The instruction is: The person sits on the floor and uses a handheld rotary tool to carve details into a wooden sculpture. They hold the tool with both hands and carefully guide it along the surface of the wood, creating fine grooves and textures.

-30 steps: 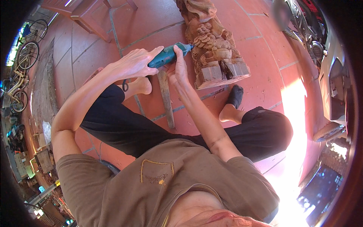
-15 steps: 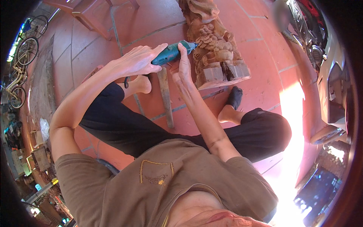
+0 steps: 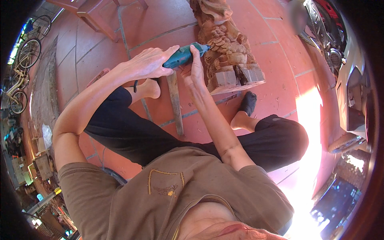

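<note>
A teal rotary tool (image 3: pixel 179 58) lies across both my hands, its blue nose touching or very close to the side of a carved wooden figure (image 3: pixel 236 50). My left hand (image 3: pixel 152 63) is closed round the tool's rear end. Near the nose, my right hand (image 3: pixel 195 68) grips the body with the thumb on top; its other fingers are mostly hidden underneath. Carved round, coin-like shapes cover the figure near the tool tip, above a blocky, split base. Whether the bit meets the wood is too small to tell.
A wooden stick (image 3: pixel 175 104) lies on the red tile floor between my legs. A reddish plastic chair (image 3: pixel 90 16) stands at the far left, with bicycles (image 3: pixel 29 54) beyond. Motorbikes (image 3: pixel 334 56) are parked at the right. Wood shavings dot the tiles.
Both hands and the rotary tool have shifted very slightly to the right along the carving. The wooden figure has stayed in place.
</note>
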A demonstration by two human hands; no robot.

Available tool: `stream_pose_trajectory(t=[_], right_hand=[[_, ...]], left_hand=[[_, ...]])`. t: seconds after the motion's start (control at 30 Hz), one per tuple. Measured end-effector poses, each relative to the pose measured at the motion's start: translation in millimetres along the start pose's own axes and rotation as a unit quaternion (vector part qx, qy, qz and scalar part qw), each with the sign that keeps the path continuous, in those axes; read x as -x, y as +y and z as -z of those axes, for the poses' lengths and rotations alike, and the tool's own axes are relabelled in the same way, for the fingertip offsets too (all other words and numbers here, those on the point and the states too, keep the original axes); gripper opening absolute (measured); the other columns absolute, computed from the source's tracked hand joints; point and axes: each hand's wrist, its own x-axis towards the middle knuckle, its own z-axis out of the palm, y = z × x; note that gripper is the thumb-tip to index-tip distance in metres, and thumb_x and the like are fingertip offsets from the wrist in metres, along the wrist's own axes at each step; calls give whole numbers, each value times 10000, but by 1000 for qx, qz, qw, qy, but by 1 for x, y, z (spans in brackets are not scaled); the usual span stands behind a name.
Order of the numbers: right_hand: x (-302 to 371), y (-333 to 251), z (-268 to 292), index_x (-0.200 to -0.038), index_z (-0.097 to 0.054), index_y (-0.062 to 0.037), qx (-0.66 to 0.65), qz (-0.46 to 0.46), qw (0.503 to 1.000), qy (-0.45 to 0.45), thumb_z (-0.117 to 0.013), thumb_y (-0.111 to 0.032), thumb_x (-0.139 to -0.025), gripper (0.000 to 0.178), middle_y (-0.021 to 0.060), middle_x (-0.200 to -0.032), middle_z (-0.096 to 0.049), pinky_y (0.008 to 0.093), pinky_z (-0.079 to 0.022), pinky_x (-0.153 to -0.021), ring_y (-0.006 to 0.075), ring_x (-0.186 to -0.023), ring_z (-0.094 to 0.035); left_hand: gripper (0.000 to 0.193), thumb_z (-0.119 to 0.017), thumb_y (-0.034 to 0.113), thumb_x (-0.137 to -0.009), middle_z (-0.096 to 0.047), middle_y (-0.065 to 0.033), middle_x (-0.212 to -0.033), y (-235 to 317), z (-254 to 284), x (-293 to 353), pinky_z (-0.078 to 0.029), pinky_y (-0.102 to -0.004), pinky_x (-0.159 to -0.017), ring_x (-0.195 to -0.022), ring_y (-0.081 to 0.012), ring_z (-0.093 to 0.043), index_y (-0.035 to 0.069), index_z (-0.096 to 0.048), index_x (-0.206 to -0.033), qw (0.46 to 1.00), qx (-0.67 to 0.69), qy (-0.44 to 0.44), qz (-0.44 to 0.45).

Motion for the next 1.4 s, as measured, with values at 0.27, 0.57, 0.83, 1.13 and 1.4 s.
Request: stream_pose_trajectory(t=[0.27, 0.57, 0.83, 1.13, 1.4], right_hand=[[-4, 1, 4, -1081, -554, -58, 7, 2, 1000, -9, -640, -480, -890, 471, 69, -949, -641, 426, -618, -674, 211, -837, -688], [2, 9, 3, -1071, -557, -59, -11, -4, 1000, -19, -635, -478, -897, 460, 70, -959, -651, 407, -614, -690, 199, -836, -687], [5, 12, 2, -1064, -560, -63, -8, -10, 1000, -10, -630, -478, -901, 451, 66, -942, -664, 406, -607, -679, 200, -816, -691], [9, 20, 3, -1100, -547, -61, -31, -46, 998, 0, -633, -467, -902, 460, 85, -1003, -648, 437, -600, -729, 224, -881, -680], [-3, 11, 0, -1132, -531, -60, -15, -40, 999, -22, -650, -458, -895, 479, 89, -1010, -635, 449, -606, -717, 226, -907, -670]], left_hand=[[789, -696, 260, -784, -644, -304, -920, 0, 1, -1, -501, -477, -791, -857, -426, -647, -15, -375, -1450, 1000, 4, -4, 0], [790, -691, 257, -772, -648, -290, -907, 3, 4, 5, -504, -477, -779, -831, -423, -643, -14, -385, -1448, 999, 12, -28, 19], [783, -689, 257, -772, -649, -296, -918, 1, 2, 7, -506, -477, -779, -833, -419, -648, -12, -387, -1442, 999, 17, -38, 19], [779, -695, 258, -782, -650, -311, -899, -5, -4, 10, -508, -489, -747, -806, -446, -651, -20, -382, -1439, 999, 6, -44, 20], [769, -694, 266, -789, -643, -316, -895, -6, 0, 11, -501, -488, -749, -822, -449, -645, -27, -393, -1433, 1000, 5, 8, 4]])
